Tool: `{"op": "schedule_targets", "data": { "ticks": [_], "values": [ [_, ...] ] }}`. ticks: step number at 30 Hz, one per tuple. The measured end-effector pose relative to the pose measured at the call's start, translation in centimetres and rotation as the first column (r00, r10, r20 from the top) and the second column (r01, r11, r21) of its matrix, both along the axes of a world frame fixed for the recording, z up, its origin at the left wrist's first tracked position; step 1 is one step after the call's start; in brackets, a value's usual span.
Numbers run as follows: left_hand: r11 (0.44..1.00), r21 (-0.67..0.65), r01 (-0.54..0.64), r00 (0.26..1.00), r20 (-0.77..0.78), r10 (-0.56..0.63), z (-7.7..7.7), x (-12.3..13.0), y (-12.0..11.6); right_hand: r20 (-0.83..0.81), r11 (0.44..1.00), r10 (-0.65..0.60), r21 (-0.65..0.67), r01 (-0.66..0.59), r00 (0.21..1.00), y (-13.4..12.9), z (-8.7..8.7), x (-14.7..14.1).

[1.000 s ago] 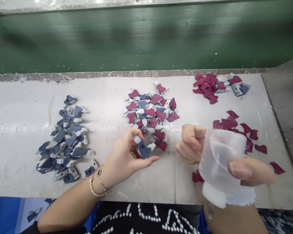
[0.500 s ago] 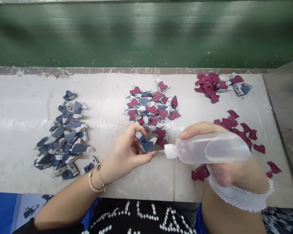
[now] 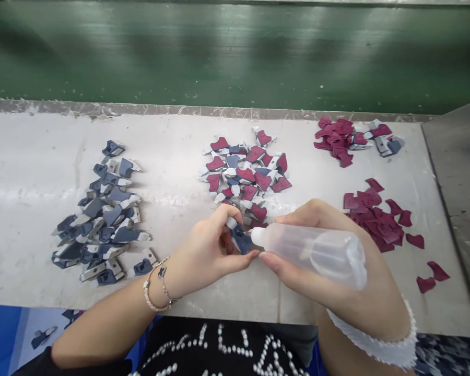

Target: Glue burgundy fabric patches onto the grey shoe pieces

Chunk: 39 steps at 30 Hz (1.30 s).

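My left hand (image 3: 206, 245) pinches a small blue-grey shoe-upper piece with a white edge (image 3: 239, 237) between thumb and fingers. My right hand (image 3: 337, 282) holds a clear plastic squeeze bottle (image 3: 313, 253) lying on its side, its white nozzle (image 3: 257, 237) almost at the piece. Whether the nozzle touches the piece I cannot tell. Just behind my hands lies a mixed pile of maroon and blue-grey pieces (image 3: 245, 172). A beaded bracelet (image 3: 156, 287) circles my left wrist, and a white lace cuff (image 3: 374, 344) circles my right.
On the white work table (image 3: 35, 156) lie a blue-grey pile (image 3: 102, 214) at left, loose maroon pieces (image 3: 370, 219) at right, and a maroon-and-grey group (image 3: 347, 138) far right. A green belt (image 3: 219, 52) runs behind; a grey panel (image 3: 458, 183) stands right.
My right hand has brought the bottle from upright to lying on its side, with the nozzle closer to the piece. My left hand has kept hold of the piece, and the camera has shifted slightly.
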<state>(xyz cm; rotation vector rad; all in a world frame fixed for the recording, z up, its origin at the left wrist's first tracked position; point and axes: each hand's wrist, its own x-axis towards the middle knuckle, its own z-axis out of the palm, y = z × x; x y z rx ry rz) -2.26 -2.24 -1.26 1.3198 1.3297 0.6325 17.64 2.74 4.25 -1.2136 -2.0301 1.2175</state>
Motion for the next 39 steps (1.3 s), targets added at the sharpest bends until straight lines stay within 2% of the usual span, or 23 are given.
{"op": "schedule_targets", "data": {
  "ticks": [9,16,23,29,35,39],
  "values": [
    [1.000,0.012,0.018,0.999,-0.036,-0.017,-0.14,-0.12,0.00,-0.037,0.998,0.056,-0.033,-0.058,0.998,0.11,0.37,-0.59],
    [1.000,0.020,-0.007,0.999,-0.048,0.008,-0.12,0.01,-0.07,0.006,0.999,-0.007,0.037,0.007,1.000,-0.23,0.28,-0.46],
    [1.000,0.016,0.002,0.999,-0.032,-0.001,-0.46,-0.07,-0.02,-0.022,0.998,0.037,0.056,-0.036,0.999,-0.29,0.13,-0.75],
    [0.999,0.031,-0.014,0.999,-0.035,0.015,-0.42,0.01,-0.04,0.000,0.999,-0.018,0.042,0.018,1.000,-0.34,0.37,-0.60],
    [1.000,0.027,-0.007,1.000,-0.005,0.007,-0.39,-0.13,-0.15,-0.020,0.997,0.051,0.062,-0.049,0.999,-0.42,0.34,-0.85],
    [0.999,0.050,-0.006,0.999,-0.033,0.008,-0.12,-0.08,-0.08,-0.004,0.998,-0.006,0.065,0.006,1.000,-0.19,0.40,-0.79]
  ]
}}
